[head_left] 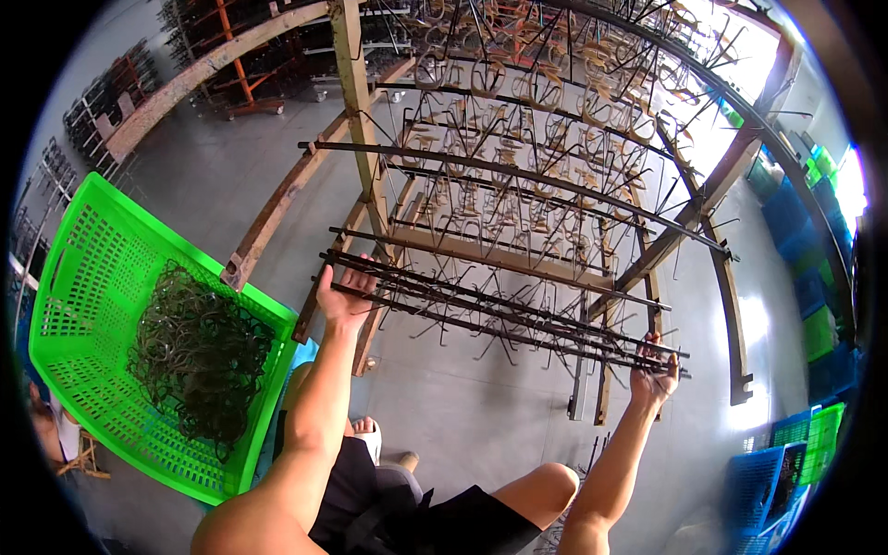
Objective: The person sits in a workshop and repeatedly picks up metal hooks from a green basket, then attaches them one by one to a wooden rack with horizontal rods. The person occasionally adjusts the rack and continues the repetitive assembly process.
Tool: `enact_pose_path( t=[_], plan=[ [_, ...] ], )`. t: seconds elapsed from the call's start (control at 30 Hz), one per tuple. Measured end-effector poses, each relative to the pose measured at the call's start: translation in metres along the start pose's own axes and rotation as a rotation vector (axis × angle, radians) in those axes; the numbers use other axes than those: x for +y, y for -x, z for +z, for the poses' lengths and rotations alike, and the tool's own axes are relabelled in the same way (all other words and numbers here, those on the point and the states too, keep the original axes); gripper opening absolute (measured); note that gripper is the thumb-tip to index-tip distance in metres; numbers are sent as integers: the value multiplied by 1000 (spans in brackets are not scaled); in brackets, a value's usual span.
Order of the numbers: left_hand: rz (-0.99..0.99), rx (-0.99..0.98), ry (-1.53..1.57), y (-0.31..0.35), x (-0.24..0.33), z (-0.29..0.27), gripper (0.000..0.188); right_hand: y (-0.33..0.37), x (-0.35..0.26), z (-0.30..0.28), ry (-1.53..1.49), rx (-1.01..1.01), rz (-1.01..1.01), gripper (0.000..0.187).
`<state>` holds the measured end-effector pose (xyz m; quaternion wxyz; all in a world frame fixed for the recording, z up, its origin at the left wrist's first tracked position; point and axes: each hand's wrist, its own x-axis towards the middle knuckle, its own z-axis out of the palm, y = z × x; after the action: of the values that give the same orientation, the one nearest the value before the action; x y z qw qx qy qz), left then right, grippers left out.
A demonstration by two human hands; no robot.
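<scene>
Fingers of the left hand (344,298) curl around the near end of a bundle of dark hooked rods (499,310), and the right hand (655,375) clamps the far end, thumb over the top. That bundle hangs level between both hands, just in front of the wooden rack (356,83), whose upper bars carry rows of pale looped pieces. Open grey floor (481,416) spreads beneath the rods, with bare room toward the knees. Just left, a bright green basket (83,268) tilts, holding a dark tangled heap of loops (199,356). Blue and green crates (795,444) crowd the right edge.
</scene>
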<state>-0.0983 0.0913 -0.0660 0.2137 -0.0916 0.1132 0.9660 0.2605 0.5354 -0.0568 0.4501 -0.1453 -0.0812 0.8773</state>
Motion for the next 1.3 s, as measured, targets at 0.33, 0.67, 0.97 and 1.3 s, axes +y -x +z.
enact_pose_path(
  t=[0.33,0.67,0.97,1.3],
  plan=[
    [61,3,-64,26,3,15,38,3,-29,-9,226,-130,20,34],
    [-34,-27,-63,-4,9,25,29,-16,-18,-4,358,-165,-70,25],
    [44,187,-56,28,41,29,25,1,18,27,248,-60,9,26],
    [-136,58,37,97,-3,28,24,76,-117,-38,623,-136,-84,49]
  ],
)
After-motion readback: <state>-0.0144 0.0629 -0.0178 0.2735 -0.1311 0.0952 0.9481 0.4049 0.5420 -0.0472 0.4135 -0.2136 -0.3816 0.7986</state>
